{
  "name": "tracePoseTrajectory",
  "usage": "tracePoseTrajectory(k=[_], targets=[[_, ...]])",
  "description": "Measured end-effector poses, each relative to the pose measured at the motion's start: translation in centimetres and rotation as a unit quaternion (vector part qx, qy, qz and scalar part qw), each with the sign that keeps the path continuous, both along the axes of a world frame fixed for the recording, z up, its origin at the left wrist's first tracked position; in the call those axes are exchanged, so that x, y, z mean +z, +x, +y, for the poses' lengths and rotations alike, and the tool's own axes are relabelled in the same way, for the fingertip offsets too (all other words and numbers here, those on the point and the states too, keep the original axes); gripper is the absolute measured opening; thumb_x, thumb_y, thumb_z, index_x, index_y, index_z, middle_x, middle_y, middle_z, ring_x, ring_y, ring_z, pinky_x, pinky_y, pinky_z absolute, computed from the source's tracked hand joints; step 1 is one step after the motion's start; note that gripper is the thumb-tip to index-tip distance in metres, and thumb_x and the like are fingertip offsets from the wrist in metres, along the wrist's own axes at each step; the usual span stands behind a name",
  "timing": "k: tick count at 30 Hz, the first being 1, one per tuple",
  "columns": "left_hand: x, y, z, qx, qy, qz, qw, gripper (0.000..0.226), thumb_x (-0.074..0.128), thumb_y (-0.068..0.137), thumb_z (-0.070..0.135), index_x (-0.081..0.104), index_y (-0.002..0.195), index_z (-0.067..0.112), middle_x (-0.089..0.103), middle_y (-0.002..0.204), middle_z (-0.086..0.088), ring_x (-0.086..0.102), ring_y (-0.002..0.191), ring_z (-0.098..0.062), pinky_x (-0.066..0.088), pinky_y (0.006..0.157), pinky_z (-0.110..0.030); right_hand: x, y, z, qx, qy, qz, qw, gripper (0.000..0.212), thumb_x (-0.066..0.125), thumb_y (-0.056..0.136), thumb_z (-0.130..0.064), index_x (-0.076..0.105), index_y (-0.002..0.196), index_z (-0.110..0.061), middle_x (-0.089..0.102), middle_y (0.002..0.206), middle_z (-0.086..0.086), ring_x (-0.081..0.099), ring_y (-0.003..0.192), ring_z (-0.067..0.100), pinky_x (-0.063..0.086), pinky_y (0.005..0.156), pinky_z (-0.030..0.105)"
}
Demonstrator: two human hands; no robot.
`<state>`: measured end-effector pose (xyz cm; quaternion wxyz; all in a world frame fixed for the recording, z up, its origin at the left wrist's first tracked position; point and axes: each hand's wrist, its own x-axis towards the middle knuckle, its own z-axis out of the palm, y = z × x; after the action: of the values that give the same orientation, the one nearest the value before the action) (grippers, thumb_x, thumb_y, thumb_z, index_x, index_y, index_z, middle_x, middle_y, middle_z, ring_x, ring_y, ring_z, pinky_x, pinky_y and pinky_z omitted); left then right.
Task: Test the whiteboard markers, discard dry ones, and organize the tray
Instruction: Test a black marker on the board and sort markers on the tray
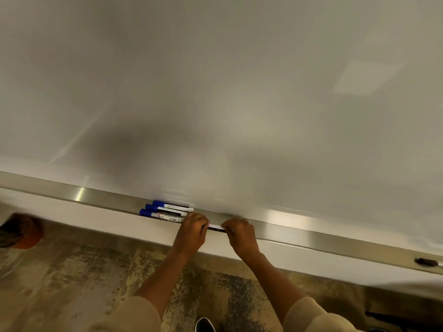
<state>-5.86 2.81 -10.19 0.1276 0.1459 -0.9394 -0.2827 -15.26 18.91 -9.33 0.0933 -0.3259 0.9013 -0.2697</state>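
Note:
Three white markers with blue caps (165,211) lie side by side in the metal tray (299,228) under the whiteboard (215,92), caps pointing left. Just right of them, my left hand (191,230) and my right hand (241,234) both grip one more white marker (216,226) over the tray, one hand at each end. Only a short middle stretch of that marker shows between my fingers; its cap colour is hidden.
A small dark object (426,262) lies at the tray's far right end. An orange and dark thing (21,232) sits at the left edge above the patterned floor (96,279). A black shoe tip (205,325) shows at the bottom.

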Motion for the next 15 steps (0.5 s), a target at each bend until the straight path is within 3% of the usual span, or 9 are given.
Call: tracePoseTrajectory(k=[3,10,15], targets=[[-0.1,0.8,-0.6,0.009,-0.02,0.007,1.0,0.013,0.065,0.089,0.014,0.072,0.097,0.007,0.071,0.098,-0.007,0.063,0.097,-0.024,0.054,0.083,-0.034,-0.5,0.6,-0.7,0.011,0.002,0.016,1.0,0.023,0.064,0.09,-0.01,0.077,0.1,-0.025,0.076,0.1,-0.005,0.067,0.091,0.022,0.056,0.077,0.041],[0.0,1.6,-0.8,0.019,-0.045,0.01,0.999,0.031,0.052,0.092,0.026,0.072,0.1,0.005,0.071,0.101,-0.009,0.065,0.1,-0.027,0.057,0.085,-0.04,-0.6,1.1,-1.0,0.031,-0.003,0.009,0.999,0.028,0.058,0.093,-0.016,0.072,0.115,-0.026,0.074,0.113,-0.006,0.065,0.101,0.023,0.053,0.085,0.042],[0.6,1.3,1.4,-0.004,-0.085,0.029,0.996,0.042,0.042,0.093,0.035,0.071,0.108,0.007,0.07,0.109,-0.008,0.063,0.108,-0.027,0.054,0.093,-0.042,-1.1,0.7,2.2,-0.026,-0.041,0.031,0.998,0.029,0.055,0.096,-0.034,0.067,0.122,-0.027,0.073,0.108,-0.008,0.065,0.1,0.02,0.053,0.089,0.044]])
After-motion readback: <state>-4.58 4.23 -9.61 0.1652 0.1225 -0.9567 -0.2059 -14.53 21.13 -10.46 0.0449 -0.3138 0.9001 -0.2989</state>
